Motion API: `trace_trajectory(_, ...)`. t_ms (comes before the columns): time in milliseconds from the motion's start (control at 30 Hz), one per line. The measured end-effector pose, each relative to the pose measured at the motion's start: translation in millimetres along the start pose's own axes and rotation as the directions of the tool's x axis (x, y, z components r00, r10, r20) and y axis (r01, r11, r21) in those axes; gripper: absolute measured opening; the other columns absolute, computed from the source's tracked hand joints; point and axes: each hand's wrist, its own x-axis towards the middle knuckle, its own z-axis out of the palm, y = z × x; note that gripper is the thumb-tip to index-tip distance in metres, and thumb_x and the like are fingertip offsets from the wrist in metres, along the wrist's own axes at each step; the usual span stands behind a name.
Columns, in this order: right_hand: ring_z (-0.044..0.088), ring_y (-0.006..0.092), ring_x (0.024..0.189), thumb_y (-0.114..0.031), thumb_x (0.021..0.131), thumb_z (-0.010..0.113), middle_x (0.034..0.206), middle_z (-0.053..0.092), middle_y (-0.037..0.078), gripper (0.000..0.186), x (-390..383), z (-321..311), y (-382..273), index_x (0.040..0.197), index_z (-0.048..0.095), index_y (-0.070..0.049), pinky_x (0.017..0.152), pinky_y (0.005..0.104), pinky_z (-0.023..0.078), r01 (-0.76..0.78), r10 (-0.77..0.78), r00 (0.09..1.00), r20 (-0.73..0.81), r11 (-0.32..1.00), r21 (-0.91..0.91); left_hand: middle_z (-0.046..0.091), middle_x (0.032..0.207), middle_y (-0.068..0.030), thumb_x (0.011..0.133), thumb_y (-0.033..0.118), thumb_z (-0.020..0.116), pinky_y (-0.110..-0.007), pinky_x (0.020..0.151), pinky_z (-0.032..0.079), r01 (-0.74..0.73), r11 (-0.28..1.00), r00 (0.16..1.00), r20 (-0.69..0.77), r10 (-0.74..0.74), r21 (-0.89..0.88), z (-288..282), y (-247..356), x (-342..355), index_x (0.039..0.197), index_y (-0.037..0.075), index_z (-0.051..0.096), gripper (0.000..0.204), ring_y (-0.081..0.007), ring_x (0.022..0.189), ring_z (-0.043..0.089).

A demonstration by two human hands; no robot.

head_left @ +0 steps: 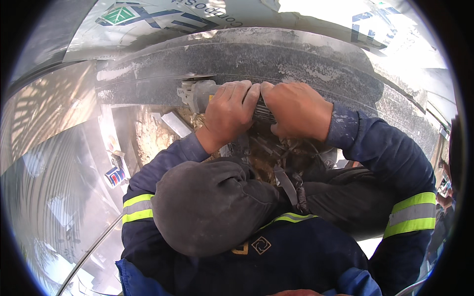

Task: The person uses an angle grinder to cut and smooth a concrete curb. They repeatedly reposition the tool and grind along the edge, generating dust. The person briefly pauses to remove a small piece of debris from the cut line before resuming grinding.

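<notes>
An angle grinder [196, 96] lies sideways at the centre, its disc [197, 76] at a grooved line along a long, dusty dark-grey strip [326, 61]. My left hand [227, 111] is wrapped over the grinder's body just right of the head. My right hand [296, 108] grips the rear of the same tool, its thumb downward, close beside the left. My knee in dark, dust-covered trousers [207, 202] is raised below my hands. Metal offcuts and debris [279, 177] lie beneath the tool, partly hidden by my arms and legs.
Printed white sheeting [306, 17] spans the far side. Large reflective panels [54, 187] and a beige board [64, 108] are at left, with a small blue-and-red can [114, 175] beside them. Part of another person [442, 202] shows at the far right edge.
</notes>
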Motion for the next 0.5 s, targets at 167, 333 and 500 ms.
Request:
trace_trajectory(167,0.072,0.0454,0.091,-0.016,0.071,0.083,0.089,0.071,0.026,0.052,-24.0,-17.4,-3.1,0.109,0.058,0.010,0.079,0.0508,0.058,-0.089,0.090,0.993,0.076,0.996,-0.020,0.067,0.106,-0.0130,0.087,0.010,0.070,-0.040,0.090,0.058,-0.046,0.999,0.999,-0.025,0.047,0.026,-4.5,22.5,13.0,0.117,-0.001,0.066,0.032,-0.0285,0.099,0.071)
trace_trajectory(333,0.074,0.0436,0.085,-0.006,0.069,0.077,0.086,0.071,0.025,0.041,-19.9,-8.9,1.0,0.103,0.060,0.010,0.075,0.0483,0.059,-0.017,0.017,1.000,-0.016,1.000,-0.010,0.068,0.108,-0.0135,0.086,0.011,0.070,-0.041,0.091,0.058,-0.014,1.000,1.000,-0.012,0.014,0.015,0.7,17.6,7.5,0.117,-0.001,0.067,0.033,-0.0295,0.100,0.071)
trace_trajectory(500,0.074,0.0432,0.086,-0.006,0.070,0.077,0.087,0.072,0.025,0.039,-0.2,1.9,5.3,0.102,0.061,0.010,0.075,0.0483,0.059,-0.010,0.010,1.000,-0.007,1.000,0.001,0.069,0.110,-0.0142,0.079,0.010,0.072,-0.042,0.090,0.057,-0.003,1.000,1.000,-0.002,0.003,0.020,5.9,1.2,-0.7,0.119,-0.001,0.067,0.041,-0.0315,0.100,0.071)
